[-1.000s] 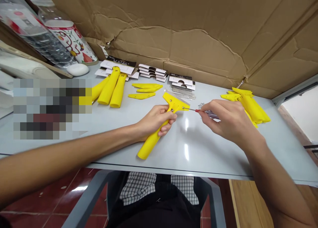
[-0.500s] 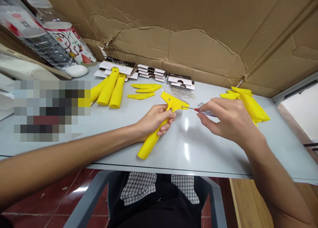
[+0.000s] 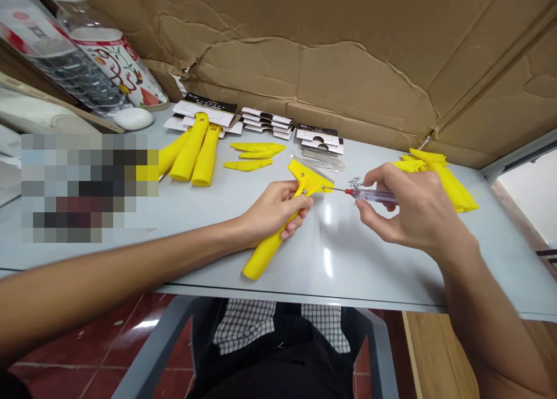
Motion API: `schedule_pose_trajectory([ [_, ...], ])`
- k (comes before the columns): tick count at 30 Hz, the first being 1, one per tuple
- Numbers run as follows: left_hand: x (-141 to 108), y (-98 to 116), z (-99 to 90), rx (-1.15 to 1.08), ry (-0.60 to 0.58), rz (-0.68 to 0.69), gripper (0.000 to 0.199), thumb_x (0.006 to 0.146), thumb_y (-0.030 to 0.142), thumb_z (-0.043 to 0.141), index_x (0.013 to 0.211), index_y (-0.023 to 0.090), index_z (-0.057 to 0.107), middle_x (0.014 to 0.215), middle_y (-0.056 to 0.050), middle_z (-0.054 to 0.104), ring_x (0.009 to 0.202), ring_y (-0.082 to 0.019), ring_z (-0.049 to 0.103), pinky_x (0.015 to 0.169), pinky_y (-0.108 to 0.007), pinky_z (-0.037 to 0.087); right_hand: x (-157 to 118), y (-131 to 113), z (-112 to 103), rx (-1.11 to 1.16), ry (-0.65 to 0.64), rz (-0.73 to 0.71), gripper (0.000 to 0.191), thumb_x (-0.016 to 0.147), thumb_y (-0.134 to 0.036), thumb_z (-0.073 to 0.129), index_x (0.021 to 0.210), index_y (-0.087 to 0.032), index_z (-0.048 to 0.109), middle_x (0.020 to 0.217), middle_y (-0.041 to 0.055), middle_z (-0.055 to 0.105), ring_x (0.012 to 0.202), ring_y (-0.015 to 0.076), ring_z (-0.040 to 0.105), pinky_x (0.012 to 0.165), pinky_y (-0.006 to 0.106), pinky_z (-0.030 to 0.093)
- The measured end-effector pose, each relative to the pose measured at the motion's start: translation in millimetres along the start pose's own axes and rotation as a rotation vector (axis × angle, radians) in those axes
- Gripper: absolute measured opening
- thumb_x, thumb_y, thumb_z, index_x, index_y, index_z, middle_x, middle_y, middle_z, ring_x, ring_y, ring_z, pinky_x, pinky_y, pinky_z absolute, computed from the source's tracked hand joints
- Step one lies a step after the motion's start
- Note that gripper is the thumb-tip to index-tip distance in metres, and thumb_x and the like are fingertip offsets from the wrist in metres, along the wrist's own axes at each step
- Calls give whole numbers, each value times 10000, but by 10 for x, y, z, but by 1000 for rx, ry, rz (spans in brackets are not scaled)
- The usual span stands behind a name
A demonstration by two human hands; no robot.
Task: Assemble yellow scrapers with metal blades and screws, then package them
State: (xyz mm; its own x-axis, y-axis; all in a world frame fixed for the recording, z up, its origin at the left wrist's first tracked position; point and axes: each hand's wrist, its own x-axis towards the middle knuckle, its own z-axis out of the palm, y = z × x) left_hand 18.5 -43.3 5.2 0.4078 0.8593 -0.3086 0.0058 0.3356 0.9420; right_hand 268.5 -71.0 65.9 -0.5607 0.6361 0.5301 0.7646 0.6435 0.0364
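My left hand (image 3: 275,212) is closed round the neck of a yellow plastic scraper (image 3: 264,255), whose wide head points away from me. A thin metal blade edge shows along the head. In my right hand (image 3: 415,210) lies a screwdriver (image 3: 373,196) with a clear handle and a red collar. Its tip touches the screw spot at the right end of the head. The thumb and forefinger are spread off the handle, whose rear end sits within the hand. Just beyond the collar is a small heap of screws (image 3: 354,182).
Yellow handles (image 3: 186,155) lie at back left, beside loose yellow strips (image 3: 248,166). Folded cards (image 3: 266,120) and metal blades (image 3: 322,159) sit along the cardboard wall (image 3: 348,74). More yellow scraper parts (image 3: 450,184) lie right. Bottles (image 3: 126,68) stand far left.
My right thumb and forefinger have opened away from the screwdriver handle, so more of it shows. The scraper and both hands appear slightly further right in the view.
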Motion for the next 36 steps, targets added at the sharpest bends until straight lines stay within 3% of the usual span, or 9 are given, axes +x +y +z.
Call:
schedule_pose_trajectory([
  [3,-1,2,2,12,1,-8,232,881,165,663,703,216,522,462,71,467,309,-68,398,323,-203,333,6,6,-21,69,-12,4,77,992,-279,636,959,-212,654,751,-3,759,598,155,693,569,286,425],
  [8,-9,24,8,18,22,-36,220,880,138,650,721,213,517,483,76,490,308,-61,400,324,-200,330,1,38,14,-59,62,11,253,1040,-402,656,863,-220,670,566,-37,639,471,142,558,529,304,342],
  [14,-8,29,6,21,23,-30,213,910,120,624,743,209,527,494,78,508,302,-58,400,322,-200,338,3,-33,8,63,-36,32,94,991,-296,641,954,-214,666,716,-18,734,545,138,619,566,294,369],
  [19,-10,39,10,22,31,-56,208,914,97,612,754,204,534,502,72,534,302,-60,414,319,-201,338,-8,0,57,-61,58,63,328,1070,-460,604,849,-223,656,519,-41,574,457,140,504,540,315,286],
  [24,-16,46,13,5,37,-54,239,950,171,649,744,205,533,490,61,533,302,-63,418,317,-198,343,18,-17,11,0,-28,109,278,1042,-455,563,905,-224,630,513,-54,509,427,139,418,529,334,257],
  [29,-9,10,-16,0,22,4,253,1017,323,628,802,196,582,458,41,541,316,-93,454,332,-200,364,18,-18,-10,90,-33,70,98,998,-285,609,919,-230,628,675,-21,698,541,149,608,557,310,374],
  [36,17,-35,-24,-10,33,30,194,1004,257,655,836,171,605,468,46,546,344,-78,452,368,-184,362,5,19,18,156,-22,26,130,1042,-296,647,958,-223,715,745,-21,770,580,131,671,576,288,455],
])
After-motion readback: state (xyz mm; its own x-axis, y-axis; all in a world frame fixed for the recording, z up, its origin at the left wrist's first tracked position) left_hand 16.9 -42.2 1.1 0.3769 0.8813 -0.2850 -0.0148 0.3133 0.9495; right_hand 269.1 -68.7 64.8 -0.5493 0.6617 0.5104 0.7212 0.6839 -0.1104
